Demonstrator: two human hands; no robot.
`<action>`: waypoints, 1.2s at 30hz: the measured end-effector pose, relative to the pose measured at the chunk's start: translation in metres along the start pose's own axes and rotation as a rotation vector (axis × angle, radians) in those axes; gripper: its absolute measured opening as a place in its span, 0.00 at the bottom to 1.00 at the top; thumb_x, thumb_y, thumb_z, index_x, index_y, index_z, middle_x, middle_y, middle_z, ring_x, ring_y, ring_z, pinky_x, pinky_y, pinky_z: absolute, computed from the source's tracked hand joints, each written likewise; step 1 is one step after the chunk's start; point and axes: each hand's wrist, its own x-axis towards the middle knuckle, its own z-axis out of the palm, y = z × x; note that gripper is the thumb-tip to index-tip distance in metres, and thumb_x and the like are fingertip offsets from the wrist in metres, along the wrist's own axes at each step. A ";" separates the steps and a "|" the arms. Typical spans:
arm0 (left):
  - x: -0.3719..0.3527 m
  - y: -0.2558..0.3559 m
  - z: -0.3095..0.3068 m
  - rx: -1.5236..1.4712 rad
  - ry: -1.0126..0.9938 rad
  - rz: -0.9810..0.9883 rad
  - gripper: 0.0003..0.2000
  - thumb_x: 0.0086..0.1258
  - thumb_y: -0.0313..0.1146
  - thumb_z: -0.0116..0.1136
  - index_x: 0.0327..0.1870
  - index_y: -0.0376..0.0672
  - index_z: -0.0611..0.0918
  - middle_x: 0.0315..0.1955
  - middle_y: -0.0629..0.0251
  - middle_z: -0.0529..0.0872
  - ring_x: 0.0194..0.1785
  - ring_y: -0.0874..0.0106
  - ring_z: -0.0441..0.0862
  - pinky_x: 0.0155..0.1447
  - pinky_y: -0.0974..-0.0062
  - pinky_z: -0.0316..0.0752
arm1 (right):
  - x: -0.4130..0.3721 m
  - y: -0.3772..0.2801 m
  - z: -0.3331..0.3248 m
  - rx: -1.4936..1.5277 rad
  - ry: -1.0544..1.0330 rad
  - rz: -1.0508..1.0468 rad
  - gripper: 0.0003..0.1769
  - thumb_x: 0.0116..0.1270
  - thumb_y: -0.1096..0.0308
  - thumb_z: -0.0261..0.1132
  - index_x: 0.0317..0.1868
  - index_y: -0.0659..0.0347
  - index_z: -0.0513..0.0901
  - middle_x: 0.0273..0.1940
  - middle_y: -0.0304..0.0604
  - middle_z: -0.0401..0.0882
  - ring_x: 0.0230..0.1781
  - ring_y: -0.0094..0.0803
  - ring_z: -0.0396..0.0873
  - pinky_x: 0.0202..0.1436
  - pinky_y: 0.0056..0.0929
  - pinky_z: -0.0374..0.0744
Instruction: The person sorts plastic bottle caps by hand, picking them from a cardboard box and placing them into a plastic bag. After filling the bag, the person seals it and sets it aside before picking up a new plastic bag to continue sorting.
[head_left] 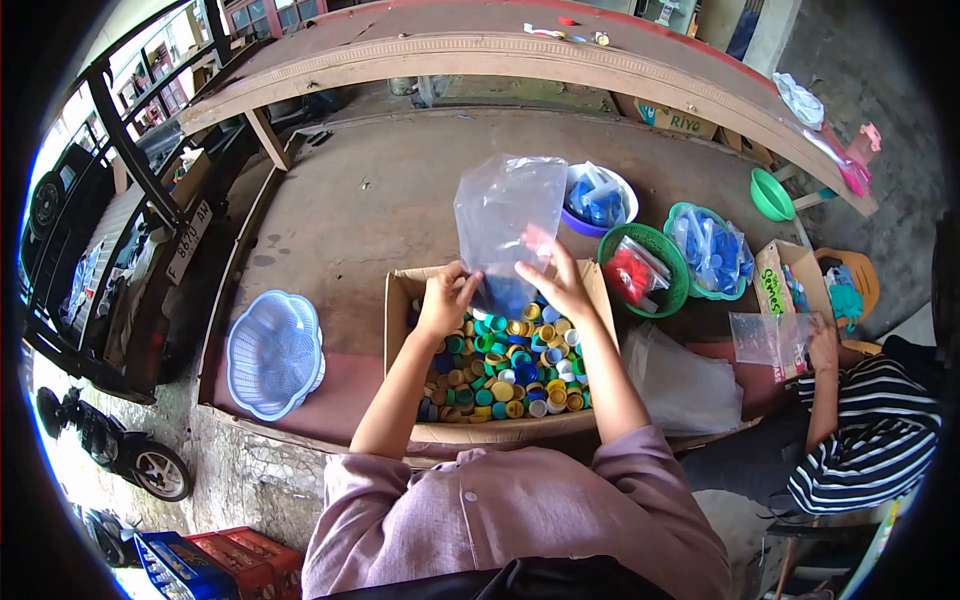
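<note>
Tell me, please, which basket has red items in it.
It is the dark green basket beside the box of caps; the mint basket next to it holds blue items.

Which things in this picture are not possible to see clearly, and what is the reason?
All in the head view:
- Floor of the cardboard box: hidden under bottle caps.
- Some fingertips of the right hand: blurred at the clear plastic bag.
- Co-worker's lower legs: hidden, partly by the table.
- Small round item on the raised shelf: too small to identify.
</note>
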 end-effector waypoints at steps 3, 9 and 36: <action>-0.002 -0.033 0.013 -0.114 0.073 -0.015 0.08 0.62 0.27 0.56 0.40 0.33 0.78 0.29 0.64 0.82 0.35 0.82 0.75 0.37 0.82 0.72 | -0.019 0.035 0.013 -0.086 0.041 0.158 0.13 0.61 0.66 0.61 0.44 0.63 0.80 0.40 0.44 0.81 0.37 0.27 0.79 0.41 0.24 0.75; -0.028 -0.033 0.014 -0.104 -0.019 -0.033 0.09 0.64 0.31 0.56 0.40 0.34 0.78 0.31 0.65 0.82 0.39 0.77 0.76 0.45 0.75 0.71 | -0.043 0.051 0.028 -0.188 0.173 -0.054 0.10 0.60 0.67 0.63 0.31 0.68 0.80 0.27 0.44 0.81 0.25 0.26 0.79 0.30 0.24 0.74; -0.032 -0.065 0.026 -0.381 0.052 -0.308 0.10 0.70 0.35 0.48 0.39 0.38 0.77 0.30 0.76 0.76 0.37 0.84 0.69 0.44 0.84 0.64 | -0.054 0.076 0.025 -0.490 0.077 0.157 0.10 0.61 0.65 0.57 0.36 0.64 0.76 0.31 0.52 0.78 0.34 0.47 0.77 0.39 0.39 0.74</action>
